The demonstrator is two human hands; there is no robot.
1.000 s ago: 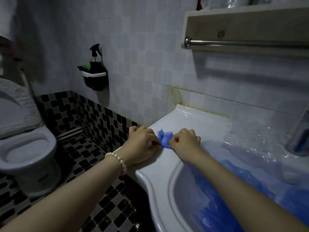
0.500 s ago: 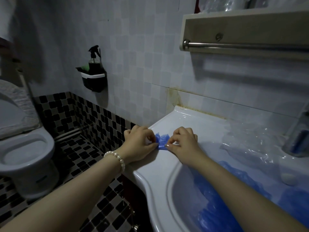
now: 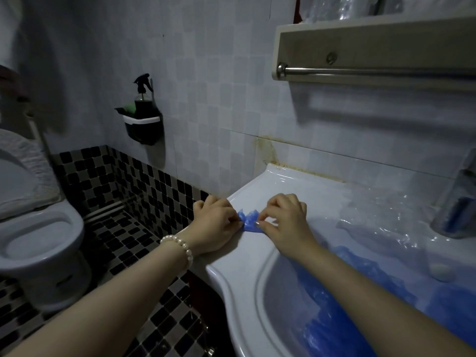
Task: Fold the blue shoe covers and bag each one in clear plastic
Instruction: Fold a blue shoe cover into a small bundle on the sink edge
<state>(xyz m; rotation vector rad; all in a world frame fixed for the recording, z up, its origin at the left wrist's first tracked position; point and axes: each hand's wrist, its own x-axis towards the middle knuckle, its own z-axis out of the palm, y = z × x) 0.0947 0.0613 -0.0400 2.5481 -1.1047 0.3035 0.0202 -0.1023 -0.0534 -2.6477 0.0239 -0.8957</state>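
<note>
where the white sink (image 3: 247, 256) meets the tiled wall, a heap of blue shoe covers (image 3: 334, 325) fills its basin; on the rim, the left hand (image 3: 215, 225) and right hand (image 3: 284, 222) both pinch 1 small folded shoe cover (image 3: 247, 222).

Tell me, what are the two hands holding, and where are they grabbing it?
A small folded blue shoe cover on the sink rim: the left hand pinches its left end, the right hand its right end.
</note>
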